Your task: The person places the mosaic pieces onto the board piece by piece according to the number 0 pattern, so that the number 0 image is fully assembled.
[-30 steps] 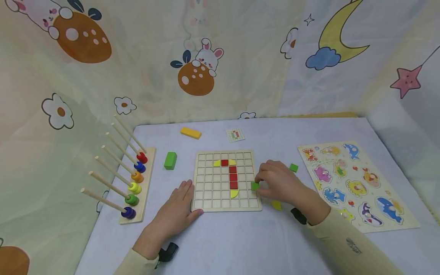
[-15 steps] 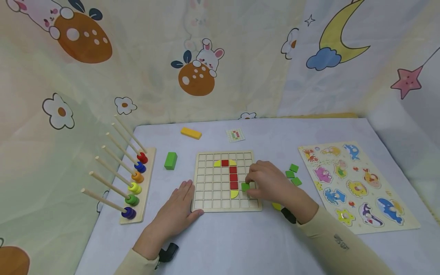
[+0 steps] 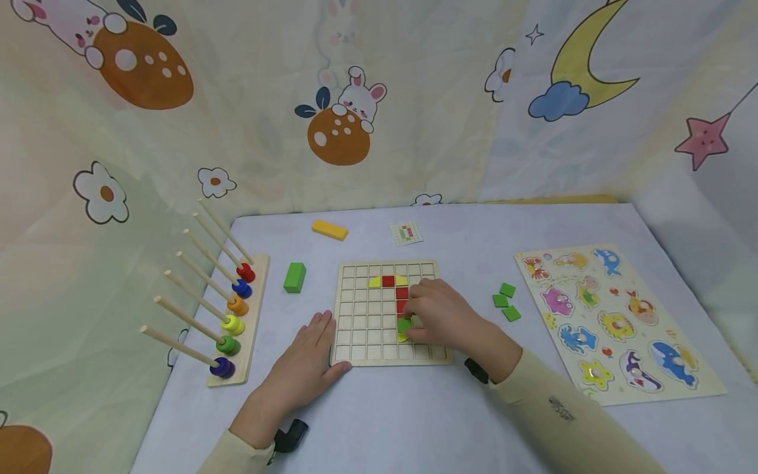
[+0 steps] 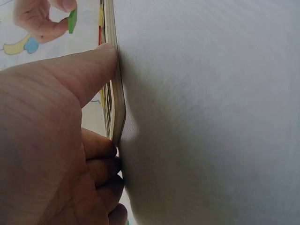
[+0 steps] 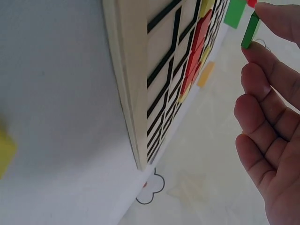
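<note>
Over table's grid board [image 3: 361,316], right hand [image 3: 441,316] pinches green tile [image 5: 250,30] edge-up.

Light is soft, even and fairly bright, with no glare. In the head view the left hand [image 3: 304,368] and right hand [image 3: 441,317] cast only faint shadows on the table [image 3: 414,421]. That view is sharp near the board [image 3: 361,329] and bows outward toward the edges, stretching the curtain [image 3: 148,131]. In the left wrist view the hand [image 4: 42,154] is close and blurred, and a soft shadow lies just beside the board [image 4: 117,117]. In the right wrist view the board [image 5: 140,93] is soft, the fingers [image 5: 267,117] clearer.
</note>
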A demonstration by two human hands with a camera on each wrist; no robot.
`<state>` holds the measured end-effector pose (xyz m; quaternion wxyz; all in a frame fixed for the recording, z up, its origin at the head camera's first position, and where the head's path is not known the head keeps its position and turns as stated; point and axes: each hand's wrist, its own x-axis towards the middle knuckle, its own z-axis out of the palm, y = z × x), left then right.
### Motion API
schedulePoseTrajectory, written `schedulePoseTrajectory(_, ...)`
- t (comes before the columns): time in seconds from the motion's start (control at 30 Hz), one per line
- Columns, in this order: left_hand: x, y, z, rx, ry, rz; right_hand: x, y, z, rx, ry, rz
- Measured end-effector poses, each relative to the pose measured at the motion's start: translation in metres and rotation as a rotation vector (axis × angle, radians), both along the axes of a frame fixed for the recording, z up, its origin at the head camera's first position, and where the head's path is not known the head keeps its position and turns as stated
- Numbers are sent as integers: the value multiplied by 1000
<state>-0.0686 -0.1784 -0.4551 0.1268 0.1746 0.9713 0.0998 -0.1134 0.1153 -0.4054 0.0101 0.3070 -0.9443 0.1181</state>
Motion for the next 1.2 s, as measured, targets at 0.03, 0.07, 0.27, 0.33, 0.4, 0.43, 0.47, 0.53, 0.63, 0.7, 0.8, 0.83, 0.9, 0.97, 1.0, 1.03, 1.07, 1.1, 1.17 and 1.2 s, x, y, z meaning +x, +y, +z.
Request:
schedulePoseTrajectory(0.03,0,0,0,0,1,0,-1,-2,-1,-3,2,6)
schedulePoseTrajectory(0.07,0,0,0,-3,2,-1,-1,-4,-2,-7,4,12)
schedulePoseTrajectory(0.27,0,1,2,1,11,-8,-5,-16,-9,16,-31,18)
schedulePoseTrajectory(0.33,0,0,3,3,15,-9,-5,-19,-10,26,-37,27)
schedulePoseTrajectory(0.4,0,0,3,2,18,-11,-5,-23,-10,35,-33,38)
schedulePoseTrajectory(0.43,0,0,3,2,20,-12,-5,-24,-11,36,-33,40)
schedulePoseTrajectory(0.47,0,0,2,3,21,-14,-5,-26,-11,39,-31,42)
schedulePoseTrajectory(0.53,0,0,2,5,22,-15,-4,-28,-11,49,-28,44)
schedulePoseTrajectory(0.63,0,0,2,10,18,-13,-4,-30,-12,71,-27,35)
schedulePoseTrajectory(0.7,0,0,2,12,17,-13,-5,-31,-14,85,-30,29)
schedulePoseTrajectory(0.8,0,0,2,4,12,-13,-6,-32,-15,102,-41,17)
schedulePoseTrajectory(0.83,0,0,2,-1,9,-13,-6,-32,-15,105,-48,13)
schedulePoseTrajectory(0.9,-1,0,1,-4,8,-14,-7,-32,-16,111,-57,7)
schedulePoseTrajectory(0.97,-1,0,1,-10,5,-13,-7,-32,-15,112,-65,3)
schedulePoseTrajectory(1.0,-1,0,1,-6,6,-13,-7,-32,-15,110,-69,2)
schedulePoseTrajectory(1.03,-1,0,1,-3,8,-13,-7,-32,-15,108,-73,2)
schedulePoseTrajectory(1.07,-1,0,1,0,10,-13,-7,-32,-15,106,-76,3)
schedulePoseTrajectory(1.1,-1,0,1,-2,8,-13,-7,-32,-15,104,-79,4)
schedulePoseTrajectory(1.17,-1,0,1,4,15,-14,-6,-33,-15,101,-86,6)
schedulePoseTrajectory(1.2,-1,0,1,4,15,-14,-6,-33,-15,101,-91,6)
